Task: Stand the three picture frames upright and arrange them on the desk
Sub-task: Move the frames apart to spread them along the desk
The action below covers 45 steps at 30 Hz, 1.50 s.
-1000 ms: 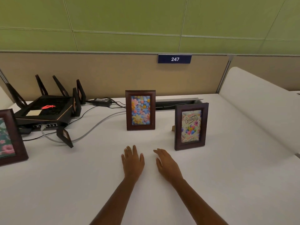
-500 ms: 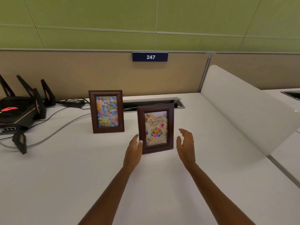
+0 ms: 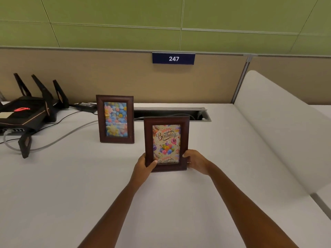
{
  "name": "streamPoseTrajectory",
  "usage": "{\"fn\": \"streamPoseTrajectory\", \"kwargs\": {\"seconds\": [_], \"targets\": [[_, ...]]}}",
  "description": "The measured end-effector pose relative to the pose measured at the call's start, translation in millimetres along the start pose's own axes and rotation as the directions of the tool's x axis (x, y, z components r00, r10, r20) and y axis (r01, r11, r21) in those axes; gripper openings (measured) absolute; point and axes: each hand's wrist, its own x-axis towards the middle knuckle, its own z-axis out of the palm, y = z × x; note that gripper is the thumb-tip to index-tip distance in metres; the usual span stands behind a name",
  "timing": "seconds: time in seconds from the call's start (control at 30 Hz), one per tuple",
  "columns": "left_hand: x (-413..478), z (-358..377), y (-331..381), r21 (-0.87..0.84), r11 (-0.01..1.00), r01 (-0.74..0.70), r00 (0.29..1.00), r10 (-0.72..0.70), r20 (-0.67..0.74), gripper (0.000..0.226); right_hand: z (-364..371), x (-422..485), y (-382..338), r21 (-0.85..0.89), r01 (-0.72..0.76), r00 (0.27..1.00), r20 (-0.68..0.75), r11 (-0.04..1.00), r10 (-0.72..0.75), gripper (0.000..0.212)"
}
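Note:
A dark wooden frame with a Happy Birthday picture point(image 3: 167, 143) stands upright on the white desk point(image 3: 71, 185) in the middle of the view. My left hand point(image 3: 144, 165) grips its lower left corner, thumb on the front. My right hand point(image 3: 195, 161) grips its lower right edge. A second upright frame with a flower picture point(image 3: 115, 119) stands behind and to the left, apart from both hands. The third frame is out of view.
A black router with antennas point(image 3: 26, 113) and its cables point(image 3: 59, 140) lie at the left. An open cable slot point(image 3: 172, 112) runs along the desk's back. A beige partition with a 247 sign point(image 3: 173, 58) stands behind; a white divider point(image 3: 279, 126) slopes at right.
Both hands rose from the desk, moved to either side of the birthday frame and closed on its lower edges. The view swung right, so the third frame left the picture.

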Motion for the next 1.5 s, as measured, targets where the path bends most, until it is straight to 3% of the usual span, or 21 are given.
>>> {"fn": "streamPoseTrajectory", "kwargs": {"seconds": [0.17,0.4,0.77,0.97,1.5], "targets": [[6,-2,-2,-0.039,0.999,0.025,1.0,-0.024,0.008,0.042,6,17,-5,0.09,-0.036,0.995,0.1,0.995,0.027,0.022],[15,7,2,-0.071,0.996,0.05,0.998,-0.052,-0.027,0.048,0,30,-11,0.038,-0.02,0.991,0.133,0.999,0.015,0.033],[52,82,38,-0.074,0.997,-0.01,0.998,0.015,0.067,0.053,-83,22,-13,0.127,0.084,0.996,-0.041,0.988,-0.079,0.035],[87,131,62,-0.108,0.994,0.017,0.987,0.001,0.164,0.036,-148,22,-26,0.119,0.122,0.984,-0.147,0.985,-0.104,0.036],[155,199,76,-0.108,0.994,-0.022,0.987,0.039,0.159,0.034,-237,70,-37,0.16,0.075,0.977,-0.211,0.984,-0.04,0.034]]}}
